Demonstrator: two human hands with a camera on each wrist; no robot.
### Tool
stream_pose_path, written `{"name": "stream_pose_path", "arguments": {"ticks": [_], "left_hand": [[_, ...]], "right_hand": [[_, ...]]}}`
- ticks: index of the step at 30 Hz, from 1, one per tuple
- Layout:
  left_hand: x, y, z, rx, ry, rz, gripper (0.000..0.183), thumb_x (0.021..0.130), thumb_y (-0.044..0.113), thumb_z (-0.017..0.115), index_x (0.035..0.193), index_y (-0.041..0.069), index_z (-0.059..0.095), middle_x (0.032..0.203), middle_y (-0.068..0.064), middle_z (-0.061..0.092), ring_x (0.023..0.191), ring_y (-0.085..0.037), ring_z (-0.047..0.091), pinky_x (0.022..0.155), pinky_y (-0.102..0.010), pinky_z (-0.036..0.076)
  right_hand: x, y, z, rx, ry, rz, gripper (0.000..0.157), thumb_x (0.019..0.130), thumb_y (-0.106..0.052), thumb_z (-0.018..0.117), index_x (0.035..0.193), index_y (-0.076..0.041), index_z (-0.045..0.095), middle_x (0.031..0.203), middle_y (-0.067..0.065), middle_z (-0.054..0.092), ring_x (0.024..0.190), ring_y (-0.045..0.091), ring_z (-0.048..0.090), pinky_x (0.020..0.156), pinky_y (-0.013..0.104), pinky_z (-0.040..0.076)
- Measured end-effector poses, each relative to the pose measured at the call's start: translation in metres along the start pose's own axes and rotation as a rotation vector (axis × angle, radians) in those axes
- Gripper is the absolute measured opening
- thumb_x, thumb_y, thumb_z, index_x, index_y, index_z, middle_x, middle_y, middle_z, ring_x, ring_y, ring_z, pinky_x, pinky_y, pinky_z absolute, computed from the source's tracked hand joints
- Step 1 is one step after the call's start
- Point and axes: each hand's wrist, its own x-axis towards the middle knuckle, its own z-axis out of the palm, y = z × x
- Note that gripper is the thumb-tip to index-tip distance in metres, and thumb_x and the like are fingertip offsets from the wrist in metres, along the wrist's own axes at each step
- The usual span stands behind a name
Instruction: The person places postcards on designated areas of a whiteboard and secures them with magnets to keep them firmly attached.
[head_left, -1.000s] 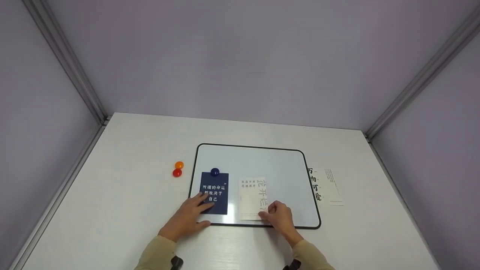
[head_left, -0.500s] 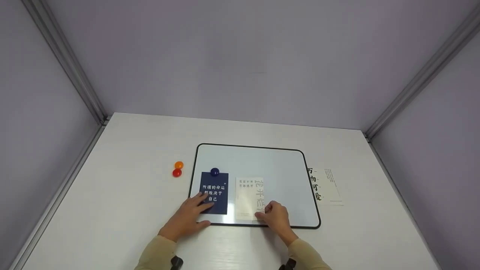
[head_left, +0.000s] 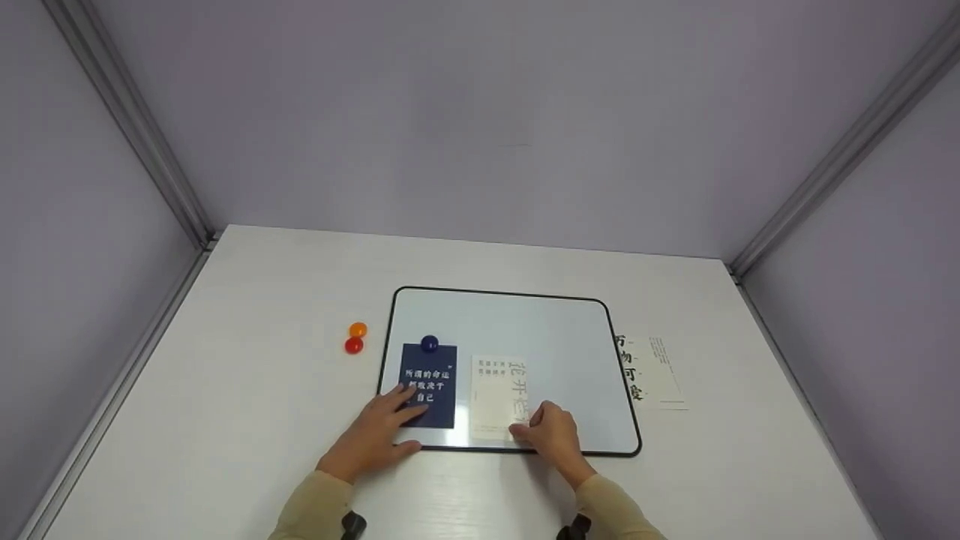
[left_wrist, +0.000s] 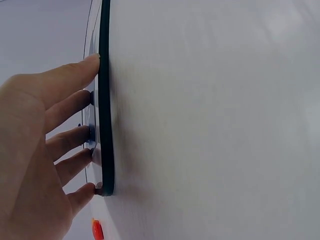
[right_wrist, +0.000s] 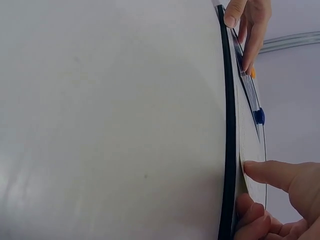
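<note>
A whiteboard with a black rim lies flat on the table. My left hand rests spread at its lower left corner, fingertips on a dark blue card with white lettering and thumb at the rim. A round dark blue magnet sits on that card's top edge. To the right of it lies a cream card with grey lettering. My right hand pinches this card's lower right corner; the right wrist view shows the thumb on top and curled fingers beneath the edge.
Orange and red round magnets touch each other on the table left of the whiteboard. Another lettered card lies by the board's right edge. Grey walls stand behind and at both sides of the white table.
My right hand has shifted slightly left, sliding the cream card closer to the dark blue card, and has since held almost still. My left hand has not moved.
</note>
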Motion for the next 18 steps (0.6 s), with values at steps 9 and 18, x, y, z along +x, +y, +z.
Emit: {"name": "stream_pose_path", "arguments": {"ticks": [9,18], "left_hand": [[0.0015,-0.0004,-0.0002,-0.014,0.02,0.026,0.052,0.085,0.025,0.07,0.133,0.008,0.057,0.149,-0.022,0.043,0.141,-0.045,0.036,0.114,-0.061,0.032],[0.0017,-0.0018,0.001,-0.007,0.005,0.004,0.053,0.087,0.029,0.068,0.135,0.011,0.056,0.151,-0.019,0.042,0.143,-0.043,0.034,0.116,-0.059,0.03]], "right_hand": [[0.0001,-0.0011,0.0003,-0.045,-0.006,-0.003,0.032,0.076,-0.021,0.08,0.073,-0.006,0.051,0.064,0.001,0.053,0.06,0.012,0.046,0.052,0.021,0.035],[-0.0018,-0.0016,0.0028,-0.01,-0.007,-0.013,0.027,0.08,-0.018,0.077,0.076,-0.006,0.052,0.067,0.002,0.054,0.062,0.012,0.048,0.053,0.021,0.037]]}}
